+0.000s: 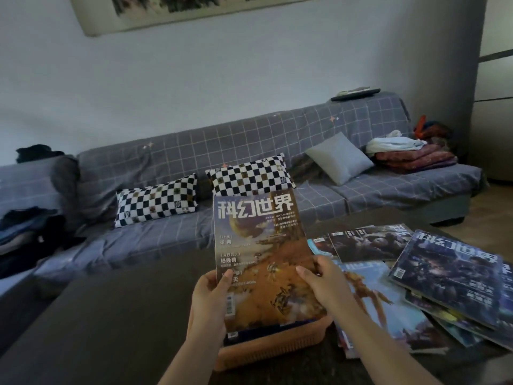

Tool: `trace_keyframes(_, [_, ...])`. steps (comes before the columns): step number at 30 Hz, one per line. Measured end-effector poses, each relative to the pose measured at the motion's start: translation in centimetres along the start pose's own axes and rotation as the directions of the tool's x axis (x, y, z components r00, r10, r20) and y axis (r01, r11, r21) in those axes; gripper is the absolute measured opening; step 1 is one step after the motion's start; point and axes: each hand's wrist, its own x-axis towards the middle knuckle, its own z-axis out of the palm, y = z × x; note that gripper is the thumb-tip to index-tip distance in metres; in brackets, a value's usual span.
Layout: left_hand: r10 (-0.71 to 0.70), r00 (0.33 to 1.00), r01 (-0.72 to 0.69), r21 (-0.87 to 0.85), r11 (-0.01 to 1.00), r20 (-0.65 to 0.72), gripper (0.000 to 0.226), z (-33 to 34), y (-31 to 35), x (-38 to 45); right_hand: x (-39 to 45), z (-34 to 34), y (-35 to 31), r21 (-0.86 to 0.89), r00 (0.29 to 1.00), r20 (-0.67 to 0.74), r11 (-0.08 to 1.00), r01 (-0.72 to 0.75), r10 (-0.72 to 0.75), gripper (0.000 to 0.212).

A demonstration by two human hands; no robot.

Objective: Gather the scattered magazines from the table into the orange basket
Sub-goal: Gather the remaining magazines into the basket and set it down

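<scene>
Both hands, left hand (209, 295) and right hand (323, 282), grip your orange-covered magazine (261, 259) upright, long axis vertical, directly above the orange basket (266, 348) near the table's (111, 315) near edge.

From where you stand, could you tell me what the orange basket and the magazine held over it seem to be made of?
The orange basket looks like moulded plastic: its wall shows a fine, regular lattice with a matte surface. The magazine, in the grip of the left hand and right hand, looks like coated paper: thin printed cover with a slight sheen.
</scene>
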Motion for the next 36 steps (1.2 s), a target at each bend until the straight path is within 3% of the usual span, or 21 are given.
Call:
trace_keyframes(3, [0.039,0.998,-0.035,0.075,0.997,-0.056,0.006,-0.4,-1.5,0.0,0.2,1.8,1.3,-0.037,0.999,0.026,0.999,-0.04,0.041,0.029])
trace_keyframes(6, [0.08,0.994,-0.063,0.201,0.978,-0.08,0.004,-0.2,-2.7,0.1,0.5,2.9,2.5,-0.097,0.993,0.039,0.989,-0.109,0.113,0.022])
trace_keyframes(13, [0.226,0.957,-0.125,0.449,0.885,-0.18,0.015,0.9,-4.5,0.4,0.8,4.2,3.3,-0.318,0.999,-0.047,0.948,-0.029,0.015,0.02])
trace_keyframes(15, [0.213,0.962,-0.107,0.476,0.873,-0.174,0.025,0.7,-4.6,0.6,0.8,4.5,3.4,-0.379,0.998,-0.058,0.925,-0.026,0.004,0.021])
trace_keyframes(20, [0.136,0.978,-0.048,0.471,0.881,-0.155,0.046,0.4,-4.7,1.1,0.8,4.9,3.4,-0.424,0.992,-0.124,0.905,-0.04,-0.015,0.037])
trace_keyframes(25, [0.119,0.98,-0.043,0.415,0.909,-0.159,0.046,0.1,-5.4,1.4,0.7,5.2,3.9,-0.529,0.992,-0.119,0.848,-0.034,-0.035,0.031])
trace_keyframes(31, [0.109,0.965,-0.027,0.324,0.946,-0.239,0.033,-0.2,-5.7,1.1,1.2,4.8,4.0,-0.51,0.997,0.025,0.859,-0.049,0.072,0.035])
trace_keyframes(36, [0.096,0.967,-0.022,0.296,0.955,-0.235,0.027,-0.2,-5.4,1.1,1.6,4.7,4.3,-0.511,0.991,0.064,0.857,-0.07,0.119,0.03])
